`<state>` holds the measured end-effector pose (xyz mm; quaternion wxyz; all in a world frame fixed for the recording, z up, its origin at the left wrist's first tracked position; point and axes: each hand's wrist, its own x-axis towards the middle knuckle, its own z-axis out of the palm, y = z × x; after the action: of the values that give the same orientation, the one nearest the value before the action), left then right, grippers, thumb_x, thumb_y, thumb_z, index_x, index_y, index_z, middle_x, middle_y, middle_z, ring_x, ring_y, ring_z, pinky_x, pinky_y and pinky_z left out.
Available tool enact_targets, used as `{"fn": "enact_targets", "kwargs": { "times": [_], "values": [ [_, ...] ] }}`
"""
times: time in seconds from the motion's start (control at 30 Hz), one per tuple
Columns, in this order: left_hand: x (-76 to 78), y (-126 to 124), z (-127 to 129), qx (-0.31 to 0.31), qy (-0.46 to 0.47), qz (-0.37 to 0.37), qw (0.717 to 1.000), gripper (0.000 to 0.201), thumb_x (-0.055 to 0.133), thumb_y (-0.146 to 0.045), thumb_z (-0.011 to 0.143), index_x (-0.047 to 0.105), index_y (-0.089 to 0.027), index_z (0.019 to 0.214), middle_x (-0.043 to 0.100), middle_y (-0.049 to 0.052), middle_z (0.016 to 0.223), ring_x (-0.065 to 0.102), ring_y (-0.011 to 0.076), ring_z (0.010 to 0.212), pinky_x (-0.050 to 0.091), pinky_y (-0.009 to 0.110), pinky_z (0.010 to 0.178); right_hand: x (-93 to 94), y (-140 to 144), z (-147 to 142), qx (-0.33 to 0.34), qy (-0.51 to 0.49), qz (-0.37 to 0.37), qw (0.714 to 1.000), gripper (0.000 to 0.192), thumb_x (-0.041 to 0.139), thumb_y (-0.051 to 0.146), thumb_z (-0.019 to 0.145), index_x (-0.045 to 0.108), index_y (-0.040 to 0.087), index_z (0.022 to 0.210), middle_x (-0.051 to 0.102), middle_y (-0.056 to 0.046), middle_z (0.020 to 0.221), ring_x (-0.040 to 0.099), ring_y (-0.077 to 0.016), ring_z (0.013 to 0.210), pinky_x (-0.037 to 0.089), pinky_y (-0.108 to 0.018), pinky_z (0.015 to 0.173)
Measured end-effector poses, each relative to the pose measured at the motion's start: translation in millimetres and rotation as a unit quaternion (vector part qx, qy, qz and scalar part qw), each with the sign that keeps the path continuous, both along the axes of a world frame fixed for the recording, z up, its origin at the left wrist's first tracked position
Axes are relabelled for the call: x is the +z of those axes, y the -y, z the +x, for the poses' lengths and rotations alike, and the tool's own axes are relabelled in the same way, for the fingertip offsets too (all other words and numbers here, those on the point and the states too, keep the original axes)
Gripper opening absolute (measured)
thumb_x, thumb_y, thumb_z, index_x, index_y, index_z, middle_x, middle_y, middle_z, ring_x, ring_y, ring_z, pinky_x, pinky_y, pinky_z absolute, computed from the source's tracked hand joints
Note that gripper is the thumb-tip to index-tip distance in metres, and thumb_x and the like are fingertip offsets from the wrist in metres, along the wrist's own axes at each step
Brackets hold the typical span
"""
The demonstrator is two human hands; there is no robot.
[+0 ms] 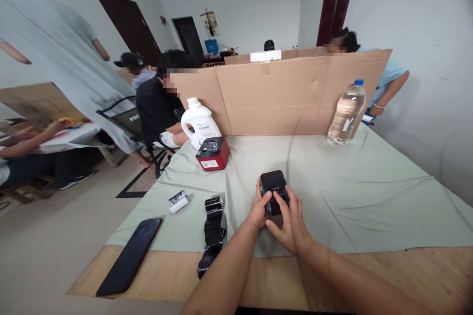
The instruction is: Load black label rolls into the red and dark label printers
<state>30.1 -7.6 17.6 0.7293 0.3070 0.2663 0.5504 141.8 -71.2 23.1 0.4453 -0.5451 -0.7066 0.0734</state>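
Note:
My left hand [260,209] is wrapped around a small black boxy device [273,180] that looks like a portable printer, with the thumb on its near face. My right hand [294,224] reaches over from the other side, fingers stretched out and their tips touching the device's front and right edge. The right thumb is spread below it. What lies under the device is hidden by my hands. To the left, a strip of several black-wrapped rolls [213,231] lies on the cloth, partly behind my left forearm. A small white roll with a black-and-white patterned piece [180,203] is farther left.
A black phone [131,256] lies at the front left corner. Behind stand a red-and-black box [218,157], a white jug [201,123] and a clear bottle [346,113] with a blue cap. A cardboard panel [273,96] borders the far table edge. Several people sit or stand around.

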Motion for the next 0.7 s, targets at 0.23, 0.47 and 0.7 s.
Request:
{"fn": "enact_targets", "kwargs": {
  "times": [0.23,0.47,0.7],
  "values": [
    [3.5,0.8,0.1,-0.008,-0.04,0.025,0.999,0.103,0.08,-0.023,0.063,0.02,-0.03,0.147,0.055,0.01,0.132,0.059,0.0276,0.111,0.043,0.044,0.099,-4.0,-29.5,16.5,-0.052,-0.278,-0.046,0.958,0.042,0.052,0.043,0.086,0.05,0.023,0.123,0.049,-0.012,0.13,0.049,-0.0268,0.119,0.043,-0.051,0.099],
    [-12.2,0.1,6.8,-0.041,-0.098,0.023,0.994,0.097,0.076,-0.034,0.071,0.018,-0.028,0.148,0.034,0.009,0.151,0.036,0.0284,0.136,0.026,0.042,0.114,-28.6,-38.1,20.0,0.026,-0.332,-0.097,0.938,0.067,0.054,0.047,0.086,0.028,0.023,0.144,0.035,-0.01,0.149,0.034,-0.024,0.137,0.029,-0.046,0.114],
    [-24.7,-13.9,6.1,-0.03,-0.056,-0.009,0.998,0.066,0.064,-0.045,0.08,0.042,-0.025,0.14,0.039,0.006,0.149,0.032,0.026,0.139,0.022,0.04,0.116,-33.0,-41.6,27.9,0.029,-0.355,-0.115,0.927,0.07,0.056,0.047,0.084,0.029,0.025,0.144,0.034,-0.008,0.15,0.032,-0.0253,0.138,0.027,-0.048,0.114]
  ]
}}
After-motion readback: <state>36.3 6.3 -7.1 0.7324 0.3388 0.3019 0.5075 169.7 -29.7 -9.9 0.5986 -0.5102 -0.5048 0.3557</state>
